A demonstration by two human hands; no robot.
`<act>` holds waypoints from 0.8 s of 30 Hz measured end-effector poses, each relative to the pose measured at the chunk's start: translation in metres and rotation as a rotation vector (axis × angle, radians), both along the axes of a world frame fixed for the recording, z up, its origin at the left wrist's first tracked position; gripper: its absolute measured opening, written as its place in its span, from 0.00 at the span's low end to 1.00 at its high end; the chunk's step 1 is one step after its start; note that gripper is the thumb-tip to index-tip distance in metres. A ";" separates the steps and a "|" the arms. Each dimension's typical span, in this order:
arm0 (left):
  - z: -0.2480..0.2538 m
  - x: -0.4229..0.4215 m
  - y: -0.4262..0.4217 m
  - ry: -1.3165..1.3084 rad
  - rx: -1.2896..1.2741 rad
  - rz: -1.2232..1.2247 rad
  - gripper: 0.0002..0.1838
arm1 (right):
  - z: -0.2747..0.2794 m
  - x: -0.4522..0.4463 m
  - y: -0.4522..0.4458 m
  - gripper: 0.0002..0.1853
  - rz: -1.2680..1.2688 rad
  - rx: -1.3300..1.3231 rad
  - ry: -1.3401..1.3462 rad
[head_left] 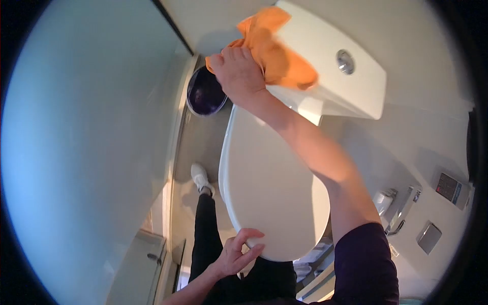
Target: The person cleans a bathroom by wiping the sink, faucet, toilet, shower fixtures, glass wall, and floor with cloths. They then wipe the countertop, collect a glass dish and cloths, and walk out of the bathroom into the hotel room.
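Sleeve (366,267) closest; R hand (240,76) grips cloth (282,60), L hand (238,254) half-open on lid (274,188), lbl (449,186) illegible.

Greyish floor (204,140): dark bin (206,95), white shoe (200,176) on it. White cistern (325,48): orange cloth (277,58) over one end.

Just left of the right hand (239,76) and lower down, a dark round waste bin (206,95) stands on the grey floor (203,140). A tall frosted glass panel (91,127) fills the view to the left of both hands. Left of the left hand (239,254), near the panel's lower end, sits a small dark knob (154,258). Well to the right of the left hand, a pale wall carries a chrome rail (405,209), a square silver plate (429,237) and, higher up, a small panel with red and blue markings (449,187). The white cylinder (384,201) beside the rail may be a paper roll; glare blurs it.
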State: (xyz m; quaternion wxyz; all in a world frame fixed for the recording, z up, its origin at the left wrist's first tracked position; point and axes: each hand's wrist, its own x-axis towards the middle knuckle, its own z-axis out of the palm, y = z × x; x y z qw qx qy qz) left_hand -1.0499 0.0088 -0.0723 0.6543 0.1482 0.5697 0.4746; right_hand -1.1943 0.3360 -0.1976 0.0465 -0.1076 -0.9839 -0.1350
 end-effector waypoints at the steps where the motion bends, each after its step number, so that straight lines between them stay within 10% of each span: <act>1: -0.005 0.001 -0.006 0.046 0.034 -0.018 0.15 | -0.037 0.010 -0.005 0.11 0.036 -0.020 0.122; 4: -0.021 0.005 -0.022 0.098 0.094 -0.062 0.16 | -0.131 0.046 -0.022 0.21 0.073 0.067 -0.085; 6: -0.029 0.009 -0.031 0.123 0.105 -0.076 0.17 | -0.151 0.077 -0.023 0.26 -0.430 -1.355 -0.050; 16: -0.060 0.017 -0.062 0.110 0.030 -0.178 0.18 | -0.128 0.310 0.086 0.20 -1.213 -1.240 0.107; 20: -0.079 0.033 -0.078 0.078 -0.166 -0.194 0.18 | -0.067 0.248 0.039 0.18 -0.809 -0.793 0.251; 24: -0.109 0.047 -0.096 0.163 -0.175 -0.165 0.26 | -0.119 0.146 -0.011 0.22 -0.239 -0.674 0.220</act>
